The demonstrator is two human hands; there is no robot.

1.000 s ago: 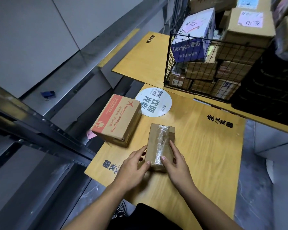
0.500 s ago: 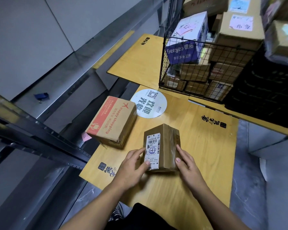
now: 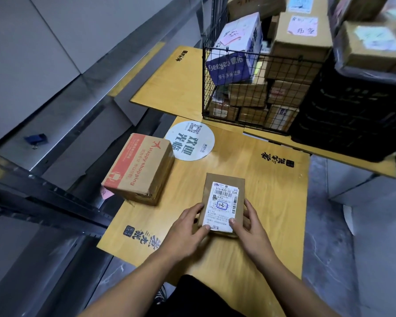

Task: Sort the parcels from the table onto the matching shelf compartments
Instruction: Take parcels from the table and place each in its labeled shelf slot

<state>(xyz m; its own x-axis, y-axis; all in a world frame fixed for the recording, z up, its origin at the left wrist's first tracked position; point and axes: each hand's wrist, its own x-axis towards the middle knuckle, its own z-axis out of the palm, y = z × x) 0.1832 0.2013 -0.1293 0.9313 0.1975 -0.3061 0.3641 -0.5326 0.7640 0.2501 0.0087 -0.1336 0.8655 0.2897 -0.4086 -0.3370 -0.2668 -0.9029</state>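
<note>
Both hands on one small brown parcel [image 3: 224, 178], lower centre of the frame. Grip: left hand [image 3: 185, 227] curled round its left edge, thumb on the lower-left corner of the label; right hand [image 3: 252, 225] curled round the right edge, thumb on the lower-right corner. Parcel is flat over the wooden table [image 3: 279, 202], white shipping label [image 3: 223, 202] face up; can't tell whether it touches the wood. Left of it, apart, a bigger carton [image 3: 140, 168] printed "Happy shopping" at the table's left edge, with a pink note [image 3: 106, 193] by its lower-left corner. Above centre: round white sticker [image 3: 190, 140]. Upper right: wire basket [image 3: 249, 92] full of boxes, black crate [image 3: 352, 115] just right of it. Far left: dark metal shelf rail [image 3: 44, 197].
</note>
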